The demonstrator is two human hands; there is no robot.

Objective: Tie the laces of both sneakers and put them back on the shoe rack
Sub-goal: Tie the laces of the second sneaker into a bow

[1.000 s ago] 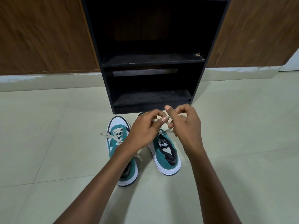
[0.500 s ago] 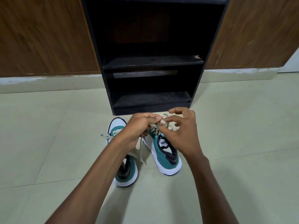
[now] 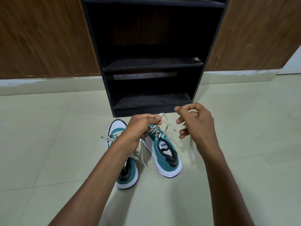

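Two teal and white sneakers stand on the floor in front of a black shoe rack (image 3: 153, 64). The right sneaker (image 3: 164, 154) has its heel toward me. My left hand (image 3: 140, 128) pinches a loop of its beige lace (image 3: 162, 118) above the tongue. My right hand (image 3: 195, 124) grips the other lace end (image 3: 191, 147), which hangs down beside the shoe. The left sneaker (image 3: 125, 173) lies partly under my left forearm, its loose laces (image 3: 107, 137) spread out to the left.
The rack's two lower shelves (image 3: 151, 100) hold nothing and its foot stands just beyond the shoes. Wooden panels (image 3: 40, 38) flank the rack above a pale skirting. Pale floor tiles (image 3: 244, 160) surround the shoes.
My hands have drawn apart: the right hand has moved to the right, pulling its lace end out, while the left hand keeps its loop over the right sneaker.
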